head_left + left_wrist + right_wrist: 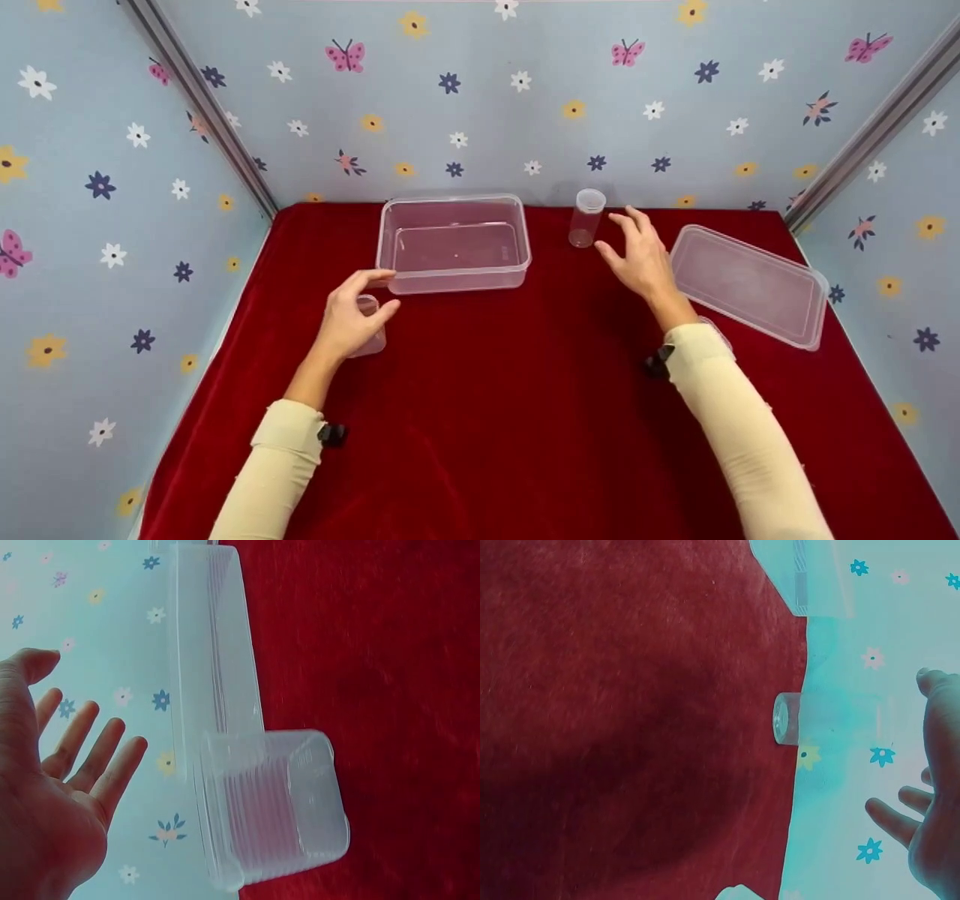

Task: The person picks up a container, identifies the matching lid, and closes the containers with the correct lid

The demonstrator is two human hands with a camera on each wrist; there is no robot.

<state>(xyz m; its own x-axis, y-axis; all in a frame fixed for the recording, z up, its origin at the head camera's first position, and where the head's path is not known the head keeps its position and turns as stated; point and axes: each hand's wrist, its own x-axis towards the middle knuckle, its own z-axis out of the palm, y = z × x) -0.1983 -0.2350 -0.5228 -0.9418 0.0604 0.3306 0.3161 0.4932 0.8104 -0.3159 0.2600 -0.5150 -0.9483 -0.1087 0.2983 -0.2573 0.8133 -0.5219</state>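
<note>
My left hand (346, 319) hovers spread over the small clear plastic cup (370, 335) just before the clear rectangular plastic tub (453, 241); my right hand (640, 257), fingers wide, nears the tall clear plastic vial (586, 217). I'd best close around both gently, keeping them upright.

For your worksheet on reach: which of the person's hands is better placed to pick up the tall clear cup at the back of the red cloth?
Right. The right hand hovers open beside the tall clear cup; the left hand is far off, by a small cup.
</note>
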